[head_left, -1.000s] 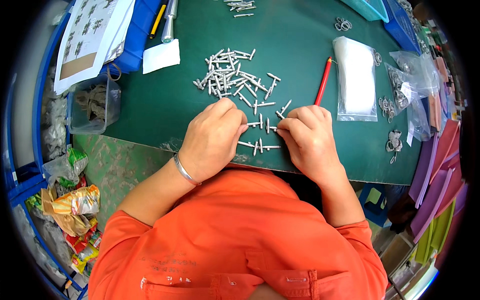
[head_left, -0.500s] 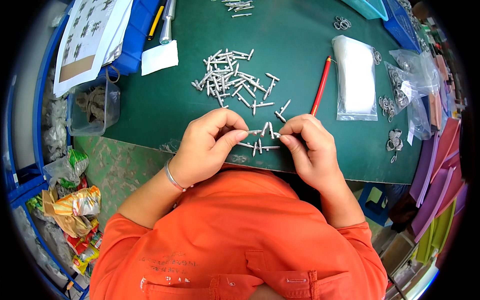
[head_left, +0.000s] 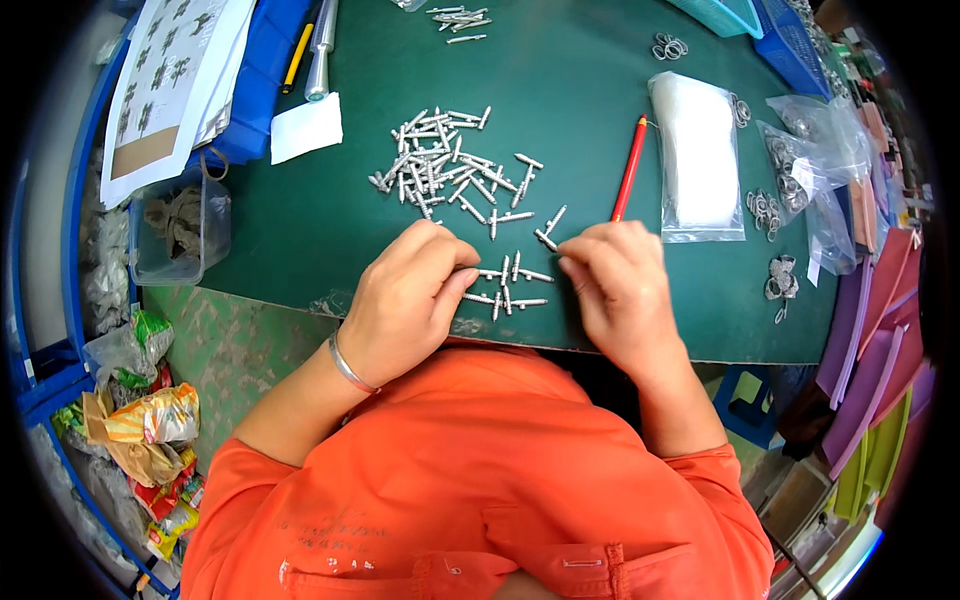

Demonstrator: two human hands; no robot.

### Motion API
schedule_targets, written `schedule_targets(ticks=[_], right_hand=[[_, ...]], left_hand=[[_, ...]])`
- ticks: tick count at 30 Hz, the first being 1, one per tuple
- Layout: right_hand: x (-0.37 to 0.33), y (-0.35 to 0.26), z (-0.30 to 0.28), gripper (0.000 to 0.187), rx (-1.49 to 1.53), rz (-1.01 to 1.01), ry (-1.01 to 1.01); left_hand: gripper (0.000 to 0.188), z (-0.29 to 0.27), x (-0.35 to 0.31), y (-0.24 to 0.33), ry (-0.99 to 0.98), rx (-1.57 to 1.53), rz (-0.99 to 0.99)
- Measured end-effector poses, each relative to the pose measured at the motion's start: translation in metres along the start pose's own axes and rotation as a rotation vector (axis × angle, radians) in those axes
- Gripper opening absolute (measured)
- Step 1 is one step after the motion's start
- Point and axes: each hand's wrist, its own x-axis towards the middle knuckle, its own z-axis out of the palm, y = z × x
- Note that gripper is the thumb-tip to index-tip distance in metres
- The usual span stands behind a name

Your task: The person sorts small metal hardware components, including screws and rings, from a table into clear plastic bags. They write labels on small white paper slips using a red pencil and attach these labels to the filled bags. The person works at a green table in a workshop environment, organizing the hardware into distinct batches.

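Moved since the earlier frame: right hand (head_left: 622, 285), off the metal pieces (head_left: 506, 272) at frame centre, to beside a loose pin (head_left: 546, 241); grip uncertain. Left hand (head_left: 405, 285): pinching one metal piece's end. Apparent step: arranging on worktop (head_left: 590, 90); next move calling for fine fingertip grasp.

We cannot see the end of one metal pin (head_left: 490, 273) at the left hand's (head_left: 405, 292) fingertips, nor the red stick's (head_left: 630, 168) lower end behind the blurred right hand (head_left: 622, 288). The upper edge crops the teal basket (head_left: 728, 17).
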Motion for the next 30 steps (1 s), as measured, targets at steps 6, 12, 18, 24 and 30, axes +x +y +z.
schedule_targets(ticks=[6,12,18,24,30], right_hand=[[-0.007,0.051,-0.061,0.014,-0.147,0.316,0.166],[-0.031,0.07,-0.087,0.033,-0.626,0.132,-0.027],[-0.028,0.101,-0.085,0.027,-0.623,-0.134,0.035],[-0.014,0.094,-0.093,0.025,-0.503,-0.152,-0.148],[-0.011,0.11,-0.094,0.025,-0.556,-0.269,-0.235]], left_hand=[[0.009,-0.008,-0.002,0.004,0.042,-0.071,-0.112],[0.012,0.0,0.018,0.015,-0.038,-0.123,0.009],[0.011,0.044,0.075,0.054,-0.216,-0.179,0.345],[0.018,0.137,0.089,0.088,-0.45,-0.774,-0.552],[0.021,0.173,0.097,0.099,-0.286,-0.913,-0.767]])
